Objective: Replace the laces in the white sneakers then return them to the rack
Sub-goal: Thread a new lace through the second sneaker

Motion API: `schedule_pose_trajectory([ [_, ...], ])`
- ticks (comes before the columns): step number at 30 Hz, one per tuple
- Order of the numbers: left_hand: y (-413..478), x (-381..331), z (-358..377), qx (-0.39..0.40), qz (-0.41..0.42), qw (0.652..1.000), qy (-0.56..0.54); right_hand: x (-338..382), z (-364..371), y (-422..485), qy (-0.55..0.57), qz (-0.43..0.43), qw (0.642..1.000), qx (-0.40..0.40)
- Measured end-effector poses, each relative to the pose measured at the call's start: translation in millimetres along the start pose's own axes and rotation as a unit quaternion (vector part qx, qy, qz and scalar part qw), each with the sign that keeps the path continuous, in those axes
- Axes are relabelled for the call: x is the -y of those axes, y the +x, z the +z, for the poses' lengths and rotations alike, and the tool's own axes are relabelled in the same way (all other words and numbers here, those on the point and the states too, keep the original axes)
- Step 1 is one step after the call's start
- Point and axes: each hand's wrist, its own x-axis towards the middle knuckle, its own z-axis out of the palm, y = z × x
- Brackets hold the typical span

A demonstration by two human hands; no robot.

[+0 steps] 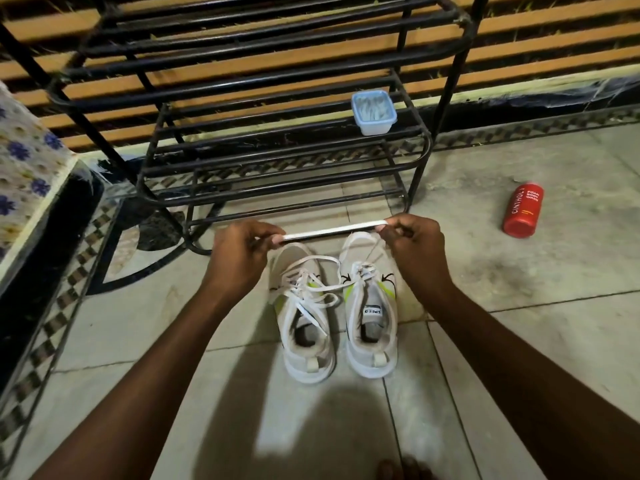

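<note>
Lace (334, 229) pinched taut above sneakers (372, 327), in front of rack (284, 157).
The sneakers stand side by side on the tiled floor (519, 341), heels nearest, with loose laces over their tongues. Over their toes, left hand (239, 258) and right hand (414, 247) each pinch the flat white lace, stretched straight between them. Beyond, a lidded tub (373, 112) sits on a rack shelf. A red bottle (523, 214) lies on the floor to the right.

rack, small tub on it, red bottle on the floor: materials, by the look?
Rack: probably steel tube, painted semi-gloss black; thin round bars, bent corners, highlights along them.
Tub: translucent pale-blue plastic, lidded; contents show faintly through.
Red bottle: likely plastic, smooth red with white print and a soft sheen; coated metal cannot be ruled out.
</note>
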Motion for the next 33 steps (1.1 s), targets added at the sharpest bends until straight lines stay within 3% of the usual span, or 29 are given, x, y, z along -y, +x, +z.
schedule_pose_trajectory([
  [8,-21.9,73.8,-11.5,-0.008,-0.128,0.99,0.061,-6.1,4.7,0.7,0.066,0.081,0.994,0.005],
  [14,-28.4,80.0,-3.7,0.057,-0.15,0.986,0.037,-8.4,9.4,3.2,0.064,0.08,0.995,0.016],
  [20,-24.7,42.2,21.5,0.095,-0.134,0.979,-0.124,-21.8,4.9,-1.1,0.048,0.099,0.992,0.057],
  [25,-21.1,-12.7,54.5,0.134,-0.168,0.933,-0.289,-40.5,1.4,-9.0,0.017,0.115,0.99,0.075],
  [29,-18.2,-46.7,79.4,0.153,-0.175,0.921,-0.314,-48.3,-5.1,-16.7,0.016,0.09,0.993,0.081],
  [33,-16.4,-57.4,101.2,0.139,-0.191,0.931,-0.278,-51.3,-14.3,-19.0,-0.095,0.062,0.993,0.043],
])
